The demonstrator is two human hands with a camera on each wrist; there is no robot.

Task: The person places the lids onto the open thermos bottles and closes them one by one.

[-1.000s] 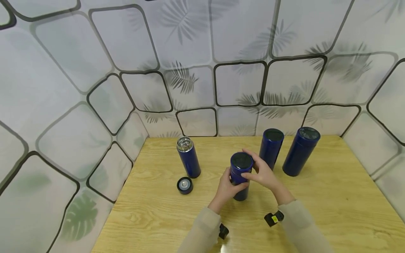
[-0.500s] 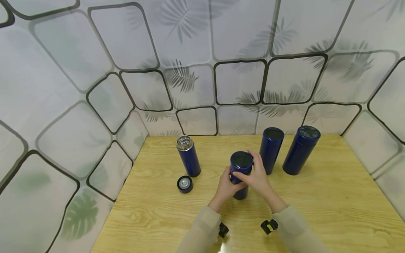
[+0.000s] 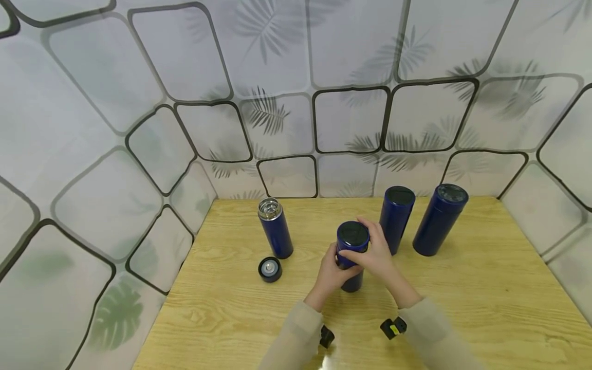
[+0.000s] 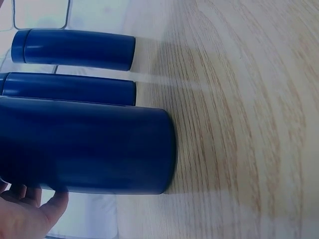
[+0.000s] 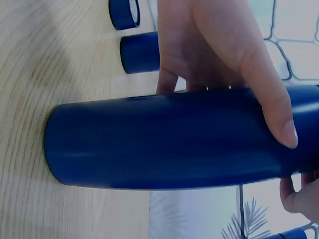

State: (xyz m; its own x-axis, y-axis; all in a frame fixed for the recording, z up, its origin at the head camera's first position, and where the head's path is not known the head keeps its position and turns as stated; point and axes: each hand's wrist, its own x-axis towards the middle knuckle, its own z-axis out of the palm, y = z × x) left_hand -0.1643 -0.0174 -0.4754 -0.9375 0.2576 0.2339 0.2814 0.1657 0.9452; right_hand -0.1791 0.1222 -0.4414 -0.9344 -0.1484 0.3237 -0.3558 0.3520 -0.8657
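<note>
A dark blue thermos flask [image 3: 354, 282] with a glossy black-topped lid [image 3: 353, 234] stands upright on the wooden table. My left hand [image 3: 331, 272] grips its upper body from the left; in the right wrist view that thumb [image 5: 271, 109] lies across the blue wall. Higher up, my right hand [image 3: 376, 258] holds the flask around the lid, thumb in front and fingers at the far side. The exact seam between lid and body is partly covered by the hands. Only the tips of my right fingers [image 5: 299, 199] show in the right wrist view.
An uncapped blue flask [image 3: 277, 234] with a steel mouth stands to the left, its removed lid [image 3: 270, 270] lying upside down before it. Two capped flasks, one nearer [image 3: 396, 218] and one farther right [image 3: 438, 221], stand behind my right hand. A patterned wall [image 3: 287, 177] borders the table.
Over the past second my right hand has turned inward around the flask's top, its thumb sliding left across the front and its wrist swinging left. My left hand and the flask stay in place.
</note>
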